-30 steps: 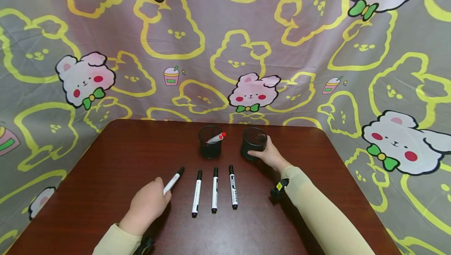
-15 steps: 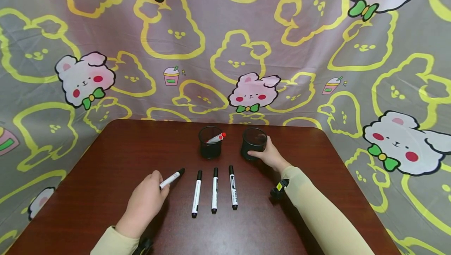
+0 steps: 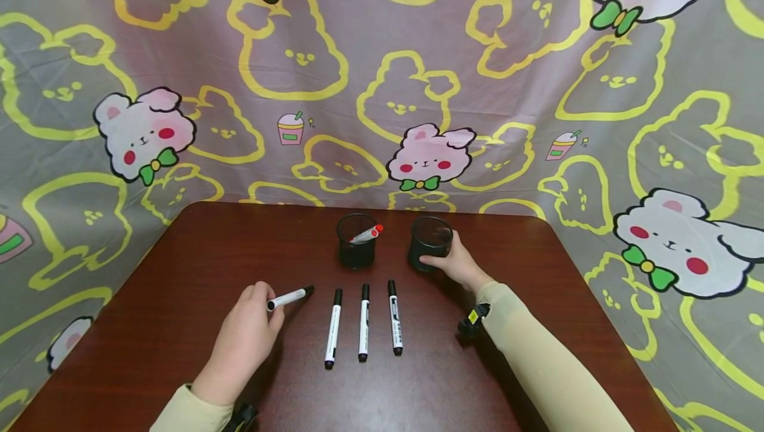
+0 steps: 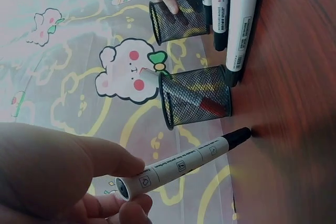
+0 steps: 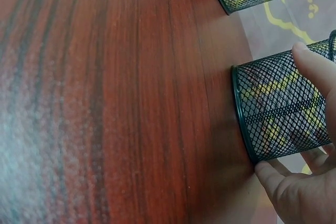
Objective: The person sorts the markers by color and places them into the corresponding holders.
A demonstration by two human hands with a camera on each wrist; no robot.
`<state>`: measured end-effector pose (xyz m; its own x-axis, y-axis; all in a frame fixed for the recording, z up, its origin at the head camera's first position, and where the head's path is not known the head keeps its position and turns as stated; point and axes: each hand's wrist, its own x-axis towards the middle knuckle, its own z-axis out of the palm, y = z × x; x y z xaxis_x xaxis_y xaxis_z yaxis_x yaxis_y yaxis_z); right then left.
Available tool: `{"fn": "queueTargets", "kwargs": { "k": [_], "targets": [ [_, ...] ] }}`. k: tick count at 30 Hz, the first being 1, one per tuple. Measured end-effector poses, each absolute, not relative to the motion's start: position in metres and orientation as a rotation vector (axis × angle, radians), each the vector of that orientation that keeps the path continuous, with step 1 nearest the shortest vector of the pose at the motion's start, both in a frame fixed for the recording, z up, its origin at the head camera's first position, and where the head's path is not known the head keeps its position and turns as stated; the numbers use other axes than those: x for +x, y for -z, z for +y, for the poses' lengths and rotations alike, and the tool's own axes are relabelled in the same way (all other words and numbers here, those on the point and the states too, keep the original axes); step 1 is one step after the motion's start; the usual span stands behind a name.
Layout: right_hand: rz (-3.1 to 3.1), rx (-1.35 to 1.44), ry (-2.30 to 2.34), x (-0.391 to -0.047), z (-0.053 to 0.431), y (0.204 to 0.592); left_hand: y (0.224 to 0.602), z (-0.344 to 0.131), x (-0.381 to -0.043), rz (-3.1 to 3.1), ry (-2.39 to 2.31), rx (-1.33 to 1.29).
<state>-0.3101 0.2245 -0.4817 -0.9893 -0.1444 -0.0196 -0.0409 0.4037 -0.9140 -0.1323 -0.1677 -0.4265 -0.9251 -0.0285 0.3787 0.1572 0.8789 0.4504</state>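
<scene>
My left hand (image 3: 243,336) pinches a white marker (image 3: 289,298) near its rear end between thumb and fingers. The marker's black cap points right and away from me; in the left wrist view the marker (image 4: 181,166) slants, its cap tip close to the tabletop. Around the right side of a black mesh pen holder (image 3: 428,246) curves my right hand (image 3: 459,263). In the right wrist view the holder (image 5: 283,106) stands on the table with the thumb and fingers on its mesh. No pen shows in it.
Left of that holder stands a second mesh pen holder (image 3: 357,256) with a red-capped marker (image 3: 367,233) leaning inside. Three white markers with black caps lie in a row: a left one (image 3: 333,329), a middle one (image 3: 364,322) and a right one (image 3: 395,318). A patterned cloth (image 3: 334,173) hangs behind the table.
The marker in my left hand has turned flatter toward the right, and its rear end now shows above the thumb. The left hand has shifted slightly left. My right hand and its holder stay put.
</scene>
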Motion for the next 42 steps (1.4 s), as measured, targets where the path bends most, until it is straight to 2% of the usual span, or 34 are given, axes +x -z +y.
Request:
{"fn": "queueTargets", "kwargs": {
  "k": [42],
  "targets": [
    [2.554,-0.178,1.664,-0.311,0.226,0.485,0.404,-0.167,-0.137,-2.516,0.711,-0.141]
  ]
}}
